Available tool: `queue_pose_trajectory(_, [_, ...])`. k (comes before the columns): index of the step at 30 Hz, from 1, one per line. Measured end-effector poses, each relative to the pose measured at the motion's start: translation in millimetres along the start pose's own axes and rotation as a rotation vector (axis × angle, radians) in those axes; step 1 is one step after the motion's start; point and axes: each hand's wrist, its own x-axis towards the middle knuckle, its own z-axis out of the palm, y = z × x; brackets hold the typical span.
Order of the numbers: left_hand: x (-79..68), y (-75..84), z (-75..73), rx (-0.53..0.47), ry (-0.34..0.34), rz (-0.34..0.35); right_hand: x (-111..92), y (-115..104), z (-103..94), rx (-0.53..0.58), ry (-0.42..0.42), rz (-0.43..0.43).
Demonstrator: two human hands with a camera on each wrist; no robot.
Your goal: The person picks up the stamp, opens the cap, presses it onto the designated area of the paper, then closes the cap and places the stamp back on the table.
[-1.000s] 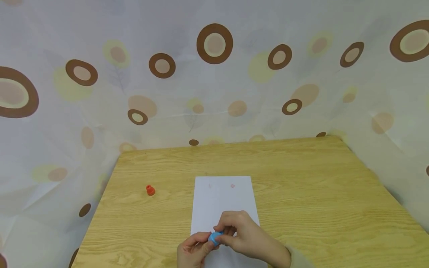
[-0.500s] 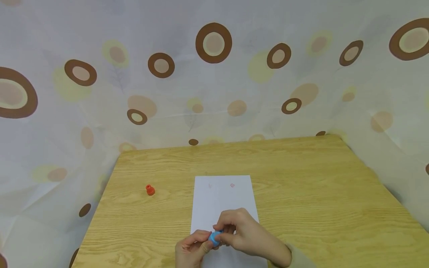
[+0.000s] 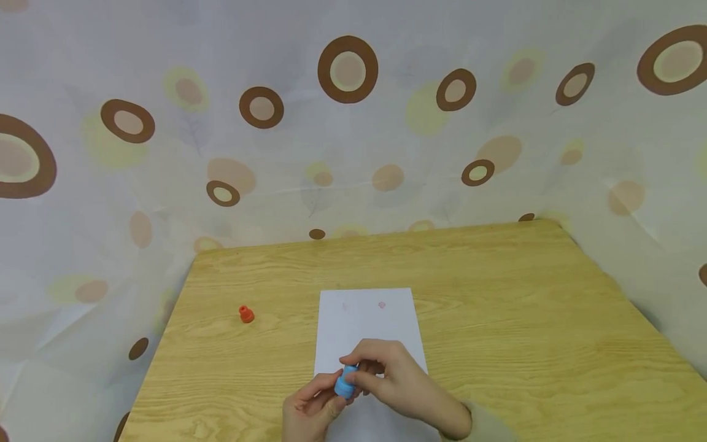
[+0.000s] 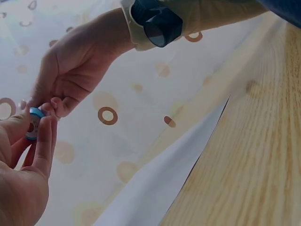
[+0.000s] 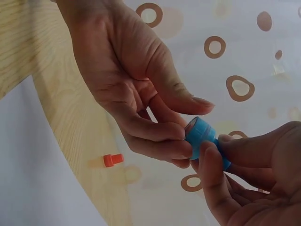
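Observation:
My right hand (image 3: 400, 380) pinches the narrow handle of a small blue toy stamp (image 3: 343, 388) between thumb and fingers. In the right wrist view the stamp (image 5: 203, 133) tilts with its wide end toward my left hand (image 3: 312, 408). The left fingertips touch that wide rim, while the left thumb (image 5: 188, 101) stands off it. From the left wrist, the wide end of the stamp (image 4: 34, 126) shows a pale face with dark marks. Both hands are above a white sheet of paper (image 3: 364, 337), which bears two faint reddish prints (image 3: 382, 305) near its far edge.
A small orange-red stamp (image 3: 246, 314) of stepped shape stands on the wooden table (image 3: 497, 294), left of the paper. White sheeting (image 3: 287, 159) with brown rings hangs behind the table and along both sides. A dark camera (image 4: 157, 23) sits on the right wrist.
The blue stamp has moved slightly left and up and turned, its wide end now pointing down toward me. The left thumb has come away from it. The orange-red stamp stays put.

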Motion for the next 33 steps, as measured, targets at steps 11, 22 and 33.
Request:
queue_pose_trajectory(11, [6.0,-14.2,-4.6,-0.188,-0.248,0.278,3.3,1.1,-1.1,0.465,-0.103,0.227])
queue_pose_trajectory(22, [8.9,-13.5,-4.6,-0.187,-0.268,0.323,6.8,2.3,-1.2,0.565,-0.174,0.159])
queue_pose_trajectory(33, [6.7,-9.4,-4.9,-0.108,-0.285,0.359,3.9,-0.5,0.6,0.576,-0.164,0.159])
